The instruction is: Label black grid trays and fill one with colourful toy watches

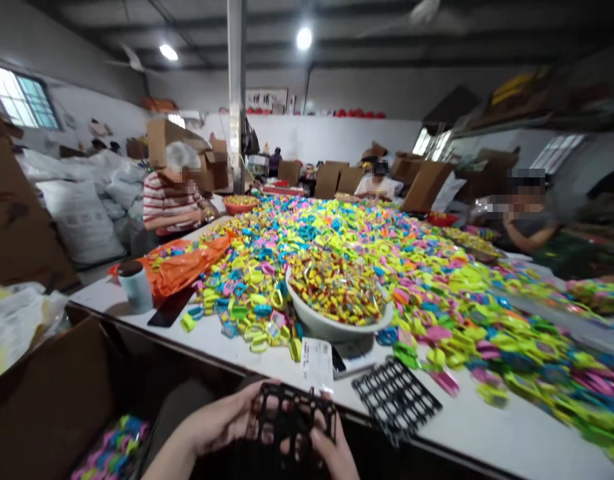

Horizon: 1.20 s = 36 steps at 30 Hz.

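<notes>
Both my hands hold a black plastic grid tray (293, 419) low at the bottom centre, below the table's near edge. My left hand (221, 421) grips its left side with fingers curled round the rim. My right hand (333, 453) closes on its lower right corner. A second black grid tray (395, 398) lies flat on the white table (487, 433) just right of my hands. Beyond it, a white basin (337, 323) heaped with small yellow and red pieces stands near the table's edge.
A huge pile of bright plastic pieces (347, 240) covers the table. A white cup (135, 287), a dark phone (171, 307) and an orange bag (187, 263) lie at the left end. A cardboard box (51, 393) stands at my left. Three people sit around the far sides.
</notes>
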Each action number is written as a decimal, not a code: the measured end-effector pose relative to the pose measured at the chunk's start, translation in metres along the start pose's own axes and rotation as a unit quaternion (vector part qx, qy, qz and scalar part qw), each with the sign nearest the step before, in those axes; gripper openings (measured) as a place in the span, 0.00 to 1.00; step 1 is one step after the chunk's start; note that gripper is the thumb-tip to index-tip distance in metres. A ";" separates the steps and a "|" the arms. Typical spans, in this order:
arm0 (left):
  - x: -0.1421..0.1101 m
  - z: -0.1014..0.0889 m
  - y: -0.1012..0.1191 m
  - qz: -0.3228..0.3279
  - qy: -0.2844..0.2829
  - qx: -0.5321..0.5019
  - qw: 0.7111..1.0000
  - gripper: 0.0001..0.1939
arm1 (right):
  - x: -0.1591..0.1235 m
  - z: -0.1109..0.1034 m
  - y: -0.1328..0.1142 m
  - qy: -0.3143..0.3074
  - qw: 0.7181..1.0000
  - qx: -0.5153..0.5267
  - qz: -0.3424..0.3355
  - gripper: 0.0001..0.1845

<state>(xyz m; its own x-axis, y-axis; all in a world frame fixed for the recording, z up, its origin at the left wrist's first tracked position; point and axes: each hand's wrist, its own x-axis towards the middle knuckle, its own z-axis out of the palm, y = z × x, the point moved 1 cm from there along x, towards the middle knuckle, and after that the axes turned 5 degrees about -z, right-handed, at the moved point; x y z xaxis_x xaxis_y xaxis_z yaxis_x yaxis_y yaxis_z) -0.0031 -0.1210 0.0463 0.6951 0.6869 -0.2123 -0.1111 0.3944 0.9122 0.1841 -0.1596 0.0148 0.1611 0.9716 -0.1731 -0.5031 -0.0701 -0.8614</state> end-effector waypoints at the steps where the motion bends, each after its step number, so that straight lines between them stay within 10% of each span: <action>1: 0.007 0.003 -0.001 -0.038 -0.019 0.008 0.999 0.37 | -0.002 -0.003 -0.001 0.023 0.999 0.019 0.018 0.48; 13: 0.012 -0.005 -0.013 -0.034 0.143 0.189 0.971 0.33 | 0.020 -0.030 -0.027 0.087 0.967 -0.184 -0.151 0.17; 18: 0.014 -0.015 -0.014 -0.082 0.261 0.422 0.864 0.47 | 0.022 -0.022 -0.012 0.005 0.985 -0.166 -0.041 0.17; 22: 0.008 -0.013 -0.019 -0.087 0.256 0.551 0.789 0.34 | 0.027 -0.018 0.003 -0.049 0.978 -0.203 -0.003 0.18; 28: 0.000 -0.007 0.005 0.014 0.320 0.559 0.765 0.17 | 0.036 -0.013 -0.003 -0.111 0.943 -0.313 -0.007 0.19; 36: 0.011 0.005 0.009 -0.033 0.287 0.547 0.786 0.15 | 0.040 -0.010 -0.004 -0.137 0.907 -0.396 -0.050 0.16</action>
<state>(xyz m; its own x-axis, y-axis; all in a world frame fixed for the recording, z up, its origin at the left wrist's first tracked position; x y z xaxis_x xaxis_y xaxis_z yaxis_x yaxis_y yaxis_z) 0.0068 -0.1127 0.0537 0.2040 0.9730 -0.1078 0.8062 -0.1045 0.5823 0.2009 -0.1226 0.0068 -0.0991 0.9941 -0.0440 0.2868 -0.0138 -0.9579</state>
